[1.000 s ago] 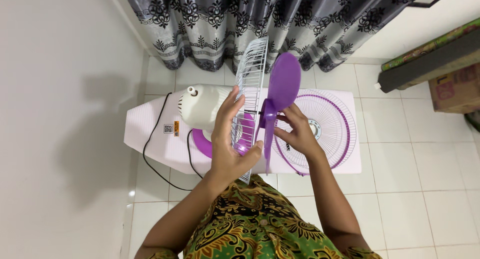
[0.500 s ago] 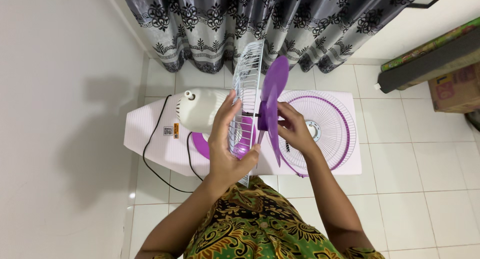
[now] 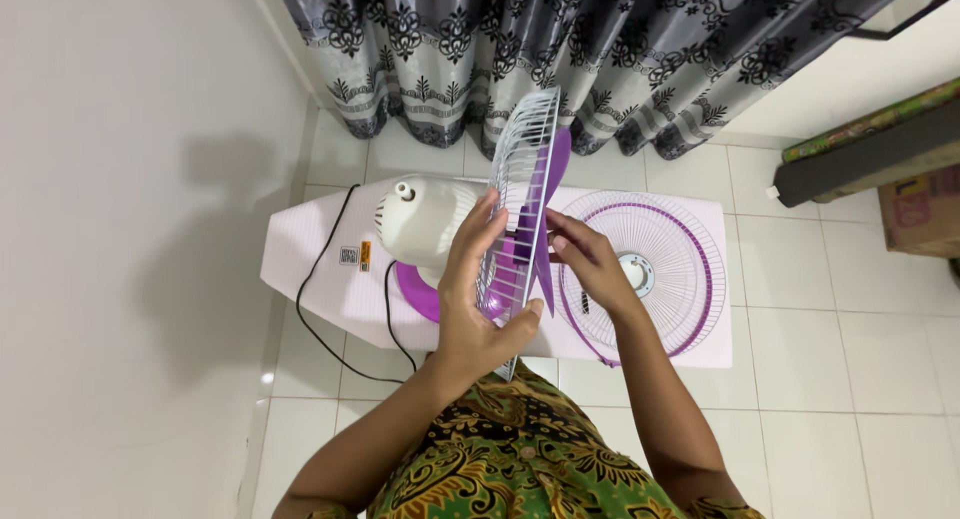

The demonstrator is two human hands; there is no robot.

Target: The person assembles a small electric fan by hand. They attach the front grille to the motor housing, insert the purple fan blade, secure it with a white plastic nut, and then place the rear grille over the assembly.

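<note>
- While the purple blade is sitting against the rear wire guard, its hub is lying just left of the right hand, along the motor's shaft line running left to right.
- The right hand, the nearer one, is pinching the blade at its hub; the left hand is clasping the guard's rim, beside the white motor housing.
- The front guard is lying flat on the pale cardboard box.
- Compared with a second ago, the blade is sitting closer to the guard, no longer standing clear of it.
</note>
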